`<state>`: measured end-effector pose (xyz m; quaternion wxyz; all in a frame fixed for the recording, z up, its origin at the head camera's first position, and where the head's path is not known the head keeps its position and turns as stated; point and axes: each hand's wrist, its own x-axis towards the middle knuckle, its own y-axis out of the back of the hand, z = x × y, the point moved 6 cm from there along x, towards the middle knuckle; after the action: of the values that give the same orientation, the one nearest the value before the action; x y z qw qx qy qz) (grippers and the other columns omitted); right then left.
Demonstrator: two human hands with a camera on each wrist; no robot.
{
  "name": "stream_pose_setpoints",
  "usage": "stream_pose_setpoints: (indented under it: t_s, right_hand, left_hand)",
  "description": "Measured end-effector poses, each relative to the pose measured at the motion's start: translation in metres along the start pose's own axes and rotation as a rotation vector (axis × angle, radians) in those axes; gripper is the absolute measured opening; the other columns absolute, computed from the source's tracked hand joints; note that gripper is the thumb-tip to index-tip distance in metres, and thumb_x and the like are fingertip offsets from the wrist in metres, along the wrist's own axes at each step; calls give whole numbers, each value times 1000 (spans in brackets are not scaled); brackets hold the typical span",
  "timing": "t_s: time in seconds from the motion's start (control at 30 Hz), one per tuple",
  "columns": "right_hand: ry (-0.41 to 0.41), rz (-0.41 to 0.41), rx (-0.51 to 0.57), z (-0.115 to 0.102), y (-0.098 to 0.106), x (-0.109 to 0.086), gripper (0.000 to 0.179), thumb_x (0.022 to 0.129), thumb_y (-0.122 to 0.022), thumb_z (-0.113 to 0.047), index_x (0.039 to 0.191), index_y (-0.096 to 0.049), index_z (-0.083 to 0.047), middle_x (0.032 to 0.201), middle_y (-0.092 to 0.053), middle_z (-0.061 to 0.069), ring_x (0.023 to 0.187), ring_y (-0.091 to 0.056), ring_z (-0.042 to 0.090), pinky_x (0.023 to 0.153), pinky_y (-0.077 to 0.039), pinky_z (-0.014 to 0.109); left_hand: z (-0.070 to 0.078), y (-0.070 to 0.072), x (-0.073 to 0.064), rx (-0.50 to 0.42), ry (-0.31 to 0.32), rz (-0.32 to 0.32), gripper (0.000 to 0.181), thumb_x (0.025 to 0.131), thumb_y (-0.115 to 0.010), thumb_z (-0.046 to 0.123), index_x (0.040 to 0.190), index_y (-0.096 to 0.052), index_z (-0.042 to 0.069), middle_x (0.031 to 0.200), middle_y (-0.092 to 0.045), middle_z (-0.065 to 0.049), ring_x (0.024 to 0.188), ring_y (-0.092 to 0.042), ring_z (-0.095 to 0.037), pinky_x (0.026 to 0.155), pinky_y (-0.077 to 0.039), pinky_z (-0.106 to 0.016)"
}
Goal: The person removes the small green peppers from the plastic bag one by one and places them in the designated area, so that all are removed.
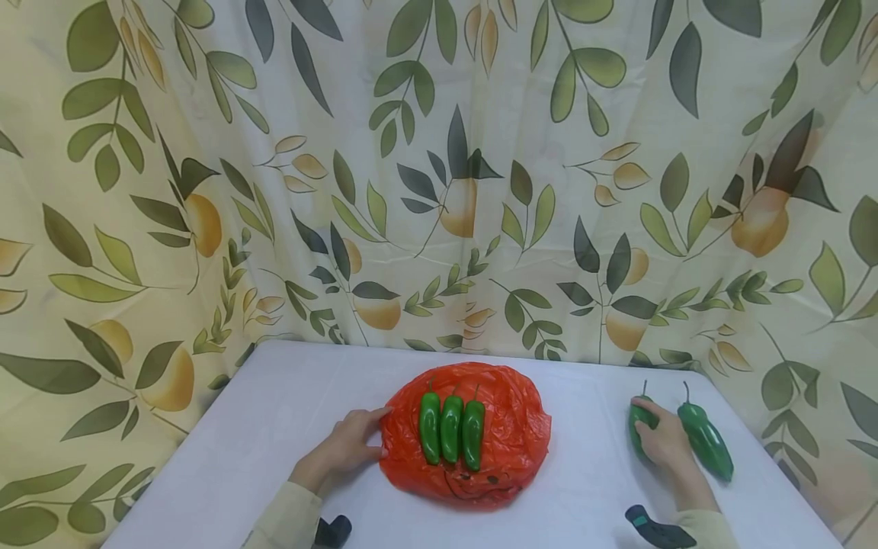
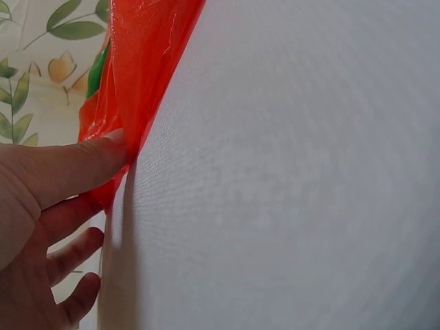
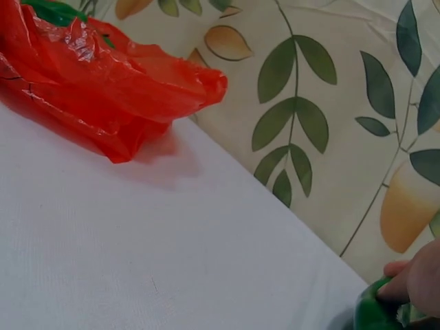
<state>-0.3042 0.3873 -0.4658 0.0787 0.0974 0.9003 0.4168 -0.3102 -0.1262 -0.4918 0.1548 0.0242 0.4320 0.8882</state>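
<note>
A crumpled red plastic bag (image 1: 517, 427) with black face-like markings lies flat on the white table. On it, three green chili peppers (image 1: 450, 428) lie side by side, stems pointing away. My left hand (image 1: 350, 442) pinches the bag's left edge between thumb and fingers; the left wrist view shows the thumb (image 2: 89, 165) over the red film. Over at the right, my right hand (image 1: 664, 441) holds a green chili pepper (image 1: 641, 415) at the table surface. Only part of that pepper (image 3: 371, 309) shows in the right wrist view.
Just right of my right hand lies more green pepper (image 1: 709, 442), larger in outline; whether it is one or two cannot be told. White table (image 1: 302, 389) surface spans between the bag and the right hand. A leaf-and-fruit patterned curtain (image 1: 425, 252) hangs behind the table.
</note>
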Motion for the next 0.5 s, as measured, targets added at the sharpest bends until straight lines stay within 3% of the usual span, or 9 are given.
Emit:
stream_pose_setpoints:
  t_s: [0.5]
  right_hand:
    - [14, 23, 43, -22, -1, 0, 54, 97, -43, -8, 149, -31, -5, 150, -22, 40, 138, -21, 59, 113, -22, 68]
  left_hand:
    - [2, 0, 0, 2, 3, 2, 75, 79, -78, 25, 145, -45, 22, 142, -53, -3, 134, -43, -31, 107, -34, -68]
